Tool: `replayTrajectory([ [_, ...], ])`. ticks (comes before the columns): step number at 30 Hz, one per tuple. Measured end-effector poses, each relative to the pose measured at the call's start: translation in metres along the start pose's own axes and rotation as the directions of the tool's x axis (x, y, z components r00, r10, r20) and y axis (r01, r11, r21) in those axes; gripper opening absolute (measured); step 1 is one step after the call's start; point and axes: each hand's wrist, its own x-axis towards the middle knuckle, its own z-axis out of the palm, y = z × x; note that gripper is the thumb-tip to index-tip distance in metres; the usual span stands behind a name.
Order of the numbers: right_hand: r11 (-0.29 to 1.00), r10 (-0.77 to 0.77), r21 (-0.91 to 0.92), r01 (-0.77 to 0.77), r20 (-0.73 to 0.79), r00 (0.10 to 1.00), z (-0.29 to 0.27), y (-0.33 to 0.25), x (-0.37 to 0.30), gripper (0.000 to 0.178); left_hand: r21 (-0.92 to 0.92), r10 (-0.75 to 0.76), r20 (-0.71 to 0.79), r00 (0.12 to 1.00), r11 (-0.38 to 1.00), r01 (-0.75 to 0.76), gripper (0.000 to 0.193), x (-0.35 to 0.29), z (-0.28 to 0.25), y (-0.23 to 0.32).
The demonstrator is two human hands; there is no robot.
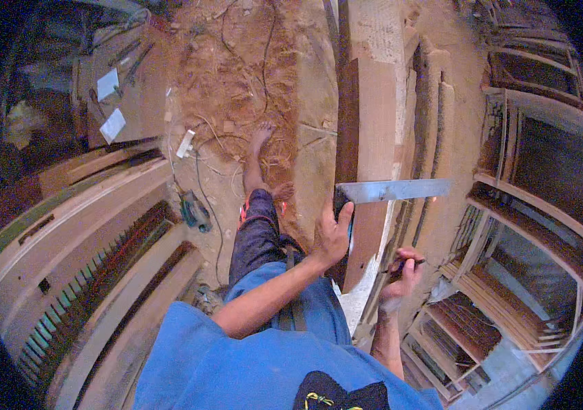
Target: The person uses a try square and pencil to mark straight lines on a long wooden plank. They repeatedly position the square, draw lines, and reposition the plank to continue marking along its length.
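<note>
My left hand (332, 236) grips the dark stock of a try square near the left edge of a long reddish-brown wooden board (377, 123). The square's silver blade (397, 190) reaches to the right across the board and past its far side. To the right of the board, my right hand (403, 277) is raised with fingers pinched on a thin dark stick, like a pencil. Its full length is hidden by the fingers. The right hand is apart from the square and the board.
Long rough timbers (430, 130) lie just right of the board. Wooden frames (537, 212) stand along the right. Planks (86, 198) are stacked at left. A green power tool (195, 212), a white power strip (184, 143) and cords lie on the floor amid reddish sawdust (216, 82).
</note>
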Motion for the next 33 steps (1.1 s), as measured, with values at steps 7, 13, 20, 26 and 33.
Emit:
replayTrajectory([
  [7,0.97,-0.199,-0.138,0.202,0.035,0.979,0.0,-0.013,0.034,0.035,0.097,0.084,-0.063,0.994,0.992,-0.078,0.057,0.025,0.003,0.007],
  [13,0.976,-0.179,-0.13,0.175,-0.024,0.984,0.007,-0.021,0.041,0.038,0.038,0.097,-0.073,0.993,0.995,-0.095,0.061,0.034,0.006,0.013],
  [20,0.982,-0.179,-0.063,0.176,-0.051,0.983,0.016,-0.024,0.052,0.038,0.02,0.136,-0.061,0.989,0.991,-0.135,0.064,0.04,0.002,0.015],
  [26,0.972,-0.234,-0.042,0.231,-0.078,0.969,0.022,-0.024,0.062,0.041,-0.044,0.105,-0.011,0.994,0.993,-0.105,0.061,0.041,0.0,0.015],
  [33,0.967,-0.25,-0.069,0.247,-0.045,0.967,0.023,-0.025,0.067,0.04,0.01,0.106,-0.004,0.994,0.994,-0.106,0.058,0.041,-0.003,0.017],
])
